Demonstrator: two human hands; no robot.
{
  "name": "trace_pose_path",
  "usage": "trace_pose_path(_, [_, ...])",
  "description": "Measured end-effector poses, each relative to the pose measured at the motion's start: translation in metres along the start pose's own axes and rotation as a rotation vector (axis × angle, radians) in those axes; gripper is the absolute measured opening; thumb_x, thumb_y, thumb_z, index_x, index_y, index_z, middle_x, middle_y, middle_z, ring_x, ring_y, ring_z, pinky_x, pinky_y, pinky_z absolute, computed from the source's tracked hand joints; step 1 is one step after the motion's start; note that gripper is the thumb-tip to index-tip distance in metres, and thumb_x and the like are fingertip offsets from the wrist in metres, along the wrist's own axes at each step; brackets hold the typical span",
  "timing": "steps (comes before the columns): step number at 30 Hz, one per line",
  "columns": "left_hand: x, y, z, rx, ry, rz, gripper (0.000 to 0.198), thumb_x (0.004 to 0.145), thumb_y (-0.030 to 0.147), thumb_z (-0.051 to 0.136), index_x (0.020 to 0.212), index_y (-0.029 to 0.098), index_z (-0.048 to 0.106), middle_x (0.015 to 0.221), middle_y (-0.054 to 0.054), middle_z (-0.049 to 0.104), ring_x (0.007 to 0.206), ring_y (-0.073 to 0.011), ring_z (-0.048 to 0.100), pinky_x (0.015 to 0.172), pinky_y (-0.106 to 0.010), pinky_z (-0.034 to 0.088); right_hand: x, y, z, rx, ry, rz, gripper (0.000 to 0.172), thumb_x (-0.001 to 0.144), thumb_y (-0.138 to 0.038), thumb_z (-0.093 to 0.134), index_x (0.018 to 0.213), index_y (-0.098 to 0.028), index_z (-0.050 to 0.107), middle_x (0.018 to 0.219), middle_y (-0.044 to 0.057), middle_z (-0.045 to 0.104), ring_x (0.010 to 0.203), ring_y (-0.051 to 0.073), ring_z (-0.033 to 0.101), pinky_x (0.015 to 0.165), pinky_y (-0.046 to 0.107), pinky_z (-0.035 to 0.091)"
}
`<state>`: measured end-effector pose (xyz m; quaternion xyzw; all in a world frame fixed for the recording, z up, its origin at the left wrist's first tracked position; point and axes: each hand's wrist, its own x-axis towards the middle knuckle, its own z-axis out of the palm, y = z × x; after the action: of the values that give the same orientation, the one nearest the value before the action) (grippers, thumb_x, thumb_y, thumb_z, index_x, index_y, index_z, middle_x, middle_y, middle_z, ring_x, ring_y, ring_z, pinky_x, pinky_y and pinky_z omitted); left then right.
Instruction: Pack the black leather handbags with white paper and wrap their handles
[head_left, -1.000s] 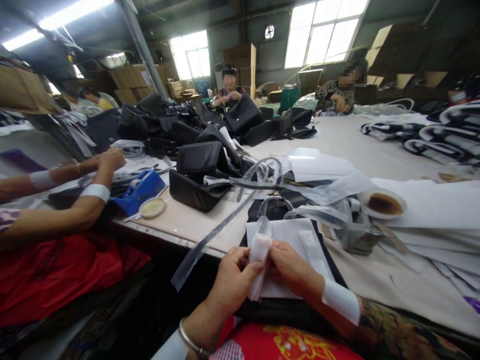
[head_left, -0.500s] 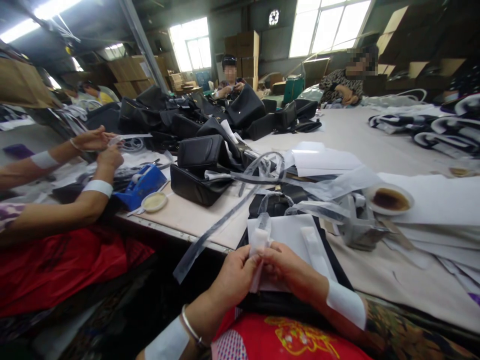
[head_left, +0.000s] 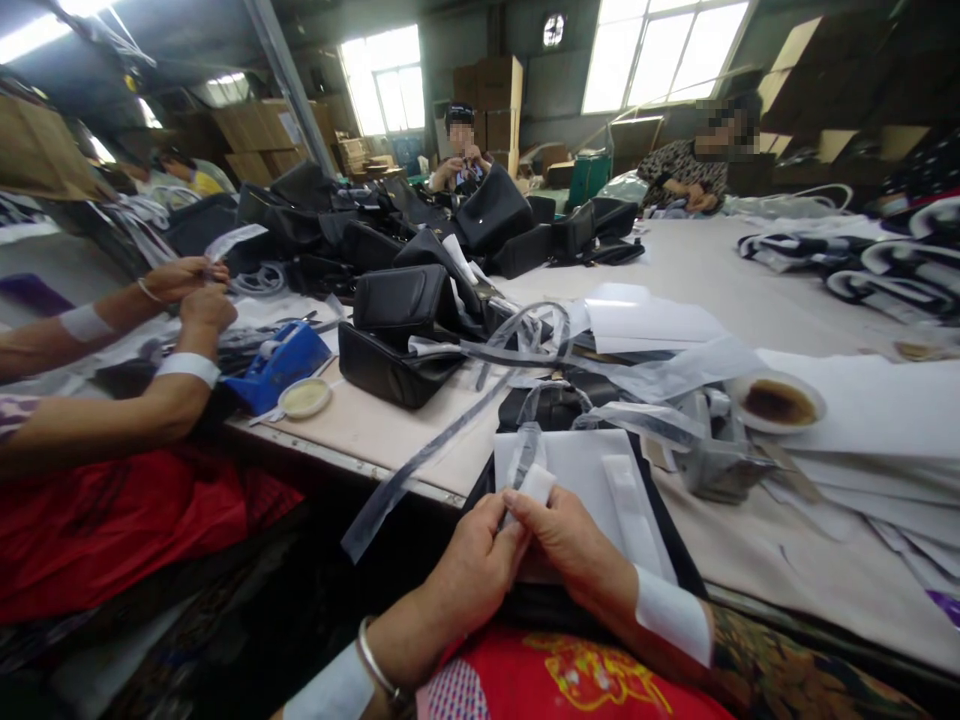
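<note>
My left hand [head_left: 480, 555] and my right hand [head_left: 574, 535] meet over a black bag [head_left: 679, 545] at the table's edge. Both are closed on a white foam-like wrap [head_left: 538, 484] around a strap [head_left: 526, 447] covered in clear film. Thumbs and fingers press together there, hiding the lower end of the wrap. Beneath them a white sheet [head_left: 581, 455] lies on the bag. A second white-wrapped strap end [head_left: 624, 490] rests on that sheet, to the right of my hands. The film-covered strap loops up beyond the sheet.
A metal tape dispenser [head_left: 720, 455] and a bowl of brown liquid [head_left: 780, 400] stand at right, beside white sheets [head_left: 885, 400]. Clear film strips [head_left: 420, 465] hang over the edge. An open black bag [head_left: 405, 340] sits ahead. A co-worker's hands [head_left: 202, 295] work at left near a blue dispenser [head_left: 277, 365].
My right thumb has come over onto the wrap beside my left thumb, and the wrap's top has tilted to the right. The co-worker's strip at left has swung upward.
</note>
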<state>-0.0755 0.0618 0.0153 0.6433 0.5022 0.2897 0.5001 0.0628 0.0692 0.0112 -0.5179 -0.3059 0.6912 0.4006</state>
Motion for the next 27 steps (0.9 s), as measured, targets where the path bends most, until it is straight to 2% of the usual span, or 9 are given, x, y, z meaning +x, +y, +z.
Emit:
trace_pose_path(4, [0.002, 0.000, 0.006, 0.064, 0.090, 0.027, 0.025, 0.099, 0.031, 0.043, 0.093, 0.016, 0.063, 0.095, -0.010, 0.067, 0.088, -0.0210, 0.062, 0.081, -0.032, 0.049, 0.001, -0.006, -0.002, -0.125, -0.069, 0.082, 0.053, 0.072, -0.064, 0.074, 0.093, -0.018, 0.058, 0.058, -0.004, 0.056, 0.047, 0.013, 0.051, 0.044, 0.024, 0.040])
trace_pose_path(8, [0.002, 0.004, 0.006, -0.037, 0.076, -0.029, 0.025, 0.099, 0.036, 0.046, 0.090, 0.018, 0.060, 0.081, -0.005, 0.066, 0.071, -0.0173, 0.062, 0.064, -0.027, 0.049, 0.000, -0.017, -0.018, -0.404, -0.218, -0.001, 0.041, 0.085, -0.059, 0.061, 0.086, -0.018, 0.062, 0.062, 0.003, 0.064, 0.054, 0.017, 0.058, 0.051, 0.029, 0.046])
trace_pose_path(11, [0.001, 0.005, 0.002, -0.138, 0.016, -0.114, 0.026, 0.098, 0.042, 0.048, 0.096, 0.018, 0.058, 0.065, 0.001, 0.060, 0.054, -0.0149, 0.059, 0.052, -0.025, 0.045, -0.007, -0.034, -0.037, -0.822, -0.161, -0.281, 0.029, 0.091, -0.047, 0.060, 0.085, -0.019, 0.067, 0.076, 0.008, 0.071, 0.066, 0.022, 0.063, 0.064, 0.035, 0.050])
trace_pose_path(14, [0.002, 0.003, 0.000, -0.134, 0.012, -0.125, 0.027, 0.098, 0.042, 0.048, 0.095, 0.017, 0.057, 0.061, 0.003, 0.058, 0.052, -0.0141, 0.058, 0.050, -0.023, 0.044, -0.011, -0.056, -0.050, -1.304, -0.034, -0.790, 0.028, 0.087, -0.039, 0.071, 0.105, -0.018, 0.071, 0.105, 0.015, 0.072, 0.098, 0.031, 0.065, 0.087, 0.044, 0.050])
trace_pose_path(17, [0.002, 0.001, 0.000, -0.082, 0.006, -0.071, 0.030, 0.099, 0.044, 0.046, 0.092, 0.017, 0.057, 0.061, 0.002, 0.058, 0.052, -0.0134, 0.057, 0.052, -0.024, 0.044, -0.005, -0.069, -0.046, -1.615, -0.265, -1.193, 0.052, 0.090, -0.032, 0.070, 0.138, -0.021, 0.055, 0.148, 0.015, 0.052, 0.141, 0.036, 0.040, 0.111, 0.052, 0.035])
trace_pose_path(19, [0.001, 0.000, -0.001, -0.036, -0.007, -0.031, 0.032, 0.100, 0.045, 0.044, 0.093, 0.017, 0.058, 0.062, 0.001, 0.060, 0.054, -0.0138, 0.057, 0.056, -0.025, 0.045, 0.005, -0.073, -0.038, -1.754, -0.414, -1.308, 0.039, 0.096, -0.028, 0.061, 0.134, -0.017, 0.057, 0.149, 0.013, 0.051, 0.146, 0.034, 0.032, 0.114, 0.053, 0.031])
trace_pose_path(21, [-0.001, -0.001, -0.001, 0.003, -0.015, -0.013, 0.035, 0.100, 0.047, 0.043, 0.094, 0.017, 0.061, 0.061, 0.001, 0.060, 0.055, -0.0143, 0.056, 0.057, -0.025, 0.044, 0.016, -0.075, -0.031, -1.835, -0.527, -1.359, 0.022, 0.099, -0.026, 0.055, 0.114, -0.013, 0.065, 0.134, 0.012, 0.061, 0.142, 0.032, 0.038, 0.112, 0.050, 0.034])
trace_pose_path(23, [0.001, -0.004, -0.002, 0.006, -0.007, -0.013, 0.040, 0.098, 0.052, 0.045, 0.092, 0.018, 0.063, 0.057, 0.001, 0.059, 0.052, -0.0145, 0.053, 0.054, -0.025, 0.043, 0.026, -0.080, -0.029, -1.854, -0.649, -1.413, 0.018, 0.100, -0.026, 0.053, 0.102, -0.015, 0.067, 0.119, 0.010, 0.067, 0.139, 0.032, 0.042, 0.108, 0.049, 0.037])
trace_pose_path(27, [0.012, -0.011, -0.004, -0.050, 0.001, -0.032, 0.047, 0.086, 0.066, 0.057, 0.089, 0.019, 0.067, 0.052, 0.002, 0.056, 0.048, -0.0151, 0.051, 0.049, -0.025, 0.044, 0.036, -0.089, -0.035, -1.912, -0.693, -1.413, 0.019, 0.100, -0.020, 0.051, 0.108, -0.017, 0.068, 0.118, 0.007, 0.068, 0.138, 0.030, 0.043, 0.105, 0.046, 0.038])
